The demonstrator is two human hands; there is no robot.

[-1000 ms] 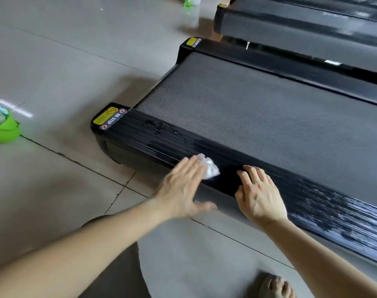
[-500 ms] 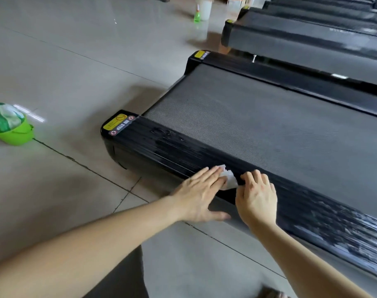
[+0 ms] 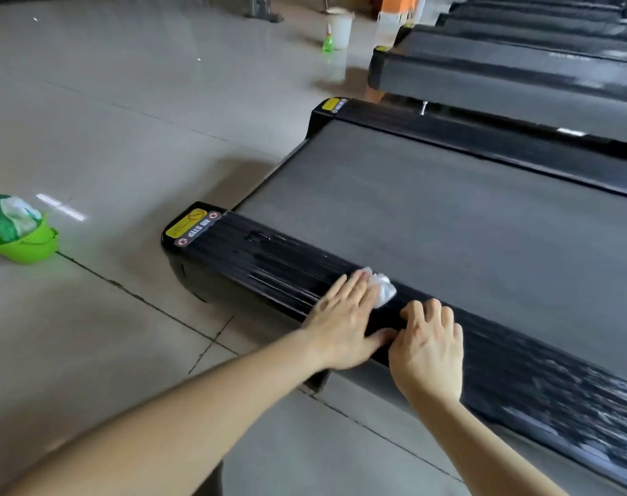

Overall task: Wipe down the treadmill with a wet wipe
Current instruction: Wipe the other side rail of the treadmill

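Pressing a crumpled wet wipe flat against the near side rail of the treadmill, the left hand lay with fingers straight and spread, the wipe showing just beyond the fingertips. The right hand rested on the same rail just beside it, fingers bent over the rail's top and holding nothing, apparently as a brace.

Progress, as judged from the surfaces: the stretch of rail between the warning label at the rear corner and the wipe carried damp streaks and looked dark and clean, so that part appeared done. The rail to the right of the hands, toward the front end, showed pale smears (dust or drying residue; motion blur prevented telling which) and was judged still outstanding. The grey belt bore no wet marks, and the far side rail looked untouched. Less than half of the job appeared complete.

A green tub holding what looked like a wipe packet stood on the floor, well apart from the rear corner.
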